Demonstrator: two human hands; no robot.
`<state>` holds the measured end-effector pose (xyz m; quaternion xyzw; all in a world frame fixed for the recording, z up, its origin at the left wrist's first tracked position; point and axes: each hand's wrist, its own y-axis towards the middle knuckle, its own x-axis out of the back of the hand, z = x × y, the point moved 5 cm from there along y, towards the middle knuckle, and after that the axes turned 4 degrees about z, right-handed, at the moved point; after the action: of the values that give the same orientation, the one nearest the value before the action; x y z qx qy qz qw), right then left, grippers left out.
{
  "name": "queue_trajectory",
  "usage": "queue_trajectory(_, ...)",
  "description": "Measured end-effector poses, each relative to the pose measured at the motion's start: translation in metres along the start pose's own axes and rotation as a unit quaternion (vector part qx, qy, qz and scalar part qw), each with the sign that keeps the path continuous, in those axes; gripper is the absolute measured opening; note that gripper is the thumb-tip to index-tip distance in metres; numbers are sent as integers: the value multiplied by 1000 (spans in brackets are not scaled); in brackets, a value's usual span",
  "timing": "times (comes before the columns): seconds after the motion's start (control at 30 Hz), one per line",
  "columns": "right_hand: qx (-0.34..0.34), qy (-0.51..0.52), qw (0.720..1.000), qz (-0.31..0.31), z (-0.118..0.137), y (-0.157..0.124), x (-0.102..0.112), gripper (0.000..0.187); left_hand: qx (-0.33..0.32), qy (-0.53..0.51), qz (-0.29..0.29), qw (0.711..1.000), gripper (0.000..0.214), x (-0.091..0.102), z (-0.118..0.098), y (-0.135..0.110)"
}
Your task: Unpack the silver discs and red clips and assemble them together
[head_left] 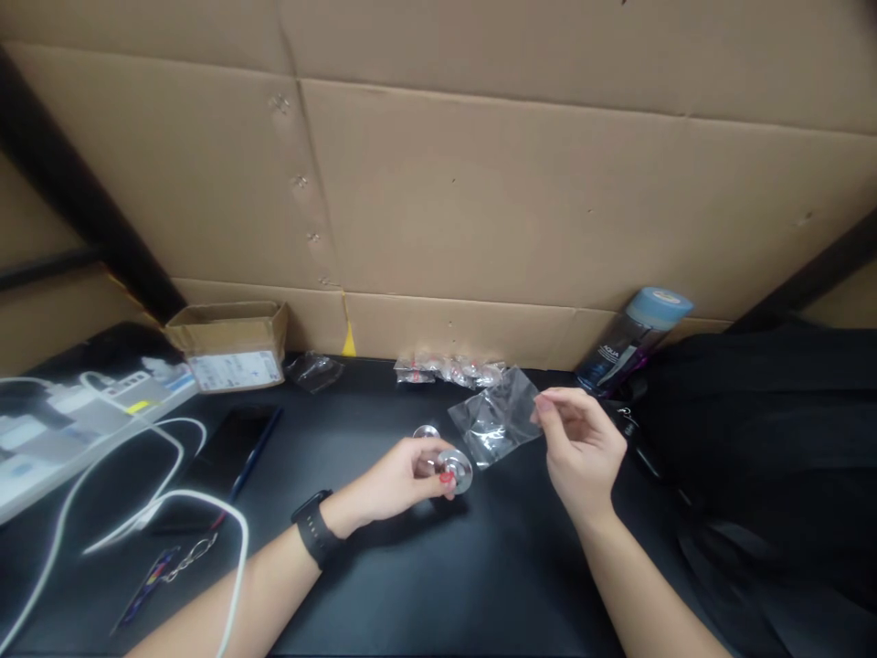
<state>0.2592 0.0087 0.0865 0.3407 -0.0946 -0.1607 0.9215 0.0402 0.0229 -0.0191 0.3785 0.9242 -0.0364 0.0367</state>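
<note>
My left hand (421, 471), a black watch (316, 530) on its wrist, is closed around a shiny silvery piece (460, 470) with a round disc at each end. A small red spot shows beside the thumb tip, and the fingers hide the piece's middle. To the right, my right hand (579, 443) pinches the edge of a clear plastic bag (497, 420) between thumb and fingers. The bag hangs crinkled over the black tabletop, and I see nothing in it. Behind the bag, several small clear packets (449, 368) with red spots lie against the cardboard wall.
At the left are a small open cardboard box (237, 345), a power strip (102, 411), white cables (198, 498), a dark phone (229, 461) and a keychain (154, 580). A blue-lidded bottle (634, 338) and a black bag (767, 457) stand at the right. Another plastic wrapper (315, 370) lies near the box.
</note>
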Motion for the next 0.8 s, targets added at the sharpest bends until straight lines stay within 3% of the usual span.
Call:
queue_trajectory(0.1,3,-41,999,-28,-8,4,7,6,-47,78,-65,994,44,23,-20,-7)
queue_trajectory(0.17,-5,-57,998,-25,-16,5,8,8,-74,187,-147,968,39,46,-33,-15)
queue_trajectory(0.23,-22,-58,998,-14,-25,5,7,10,-61,287,-205,934,34,68,-39,-22)
queue_trajectory(0.37,-49,-48,998,6,-36,4,3,13,28,330,-171,928,34,97,-26,-28)
queue_trajectory(0.47,-60,-37,997,19,-37,3,0,13,84,366,-132,917,35,103,-17,-29)
queue_trajectory(0.63,-74,-29,996,30,-37,1,-5,15,100,414,-104,899,32,91,-21,-29)
queue_trajectory(0.8,-103,9,994,36,-42,1,-7,16,34,517,-136,845,32,85,-25,-30)
